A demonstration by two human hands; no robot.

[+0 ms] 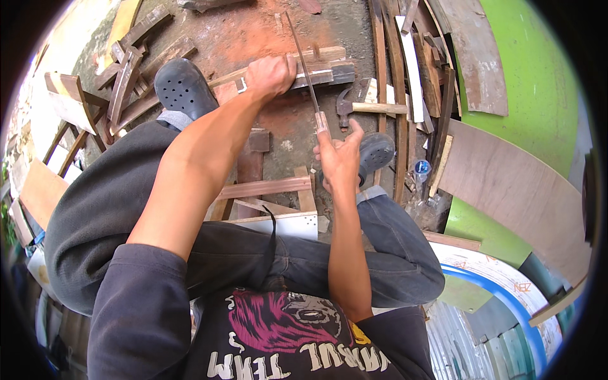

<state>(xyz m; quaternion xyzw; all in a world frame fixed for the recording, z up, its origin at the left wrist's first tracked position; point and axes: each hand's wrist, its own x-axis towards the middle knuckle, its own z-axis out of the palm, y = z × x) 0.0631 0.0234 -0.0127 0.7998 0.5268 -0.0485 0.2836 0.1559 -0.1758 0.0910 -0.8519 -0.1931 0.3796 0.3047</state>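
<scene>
My left hand [271,76] is closed over a wooden piece [322,77] lying across the ground ahead of me, pressing on its upper side. The piece has a pale strip and a dark end. A handsaw [308,75], seen nearly edge-on, stands across the wood just right of that hand. Its handle sits in my right hand [340,152], whose index finger points outward. Whether the teeth touch the wood cannot be made out. To the right of the saw lies a claw hammer [370,107] with a wooden handle. My left foot, in a dark clog [183,87], rests beside the wood.
Scrap timber [126,82] is piled at the left. Long wooden strips [399,95] run along the right, beside a green panel [525,82] and a curved brown board [506,196]. A small wooden frame [269,187] lies between my legs. A plastic cup [422,167] is near my right foot.
</scene>
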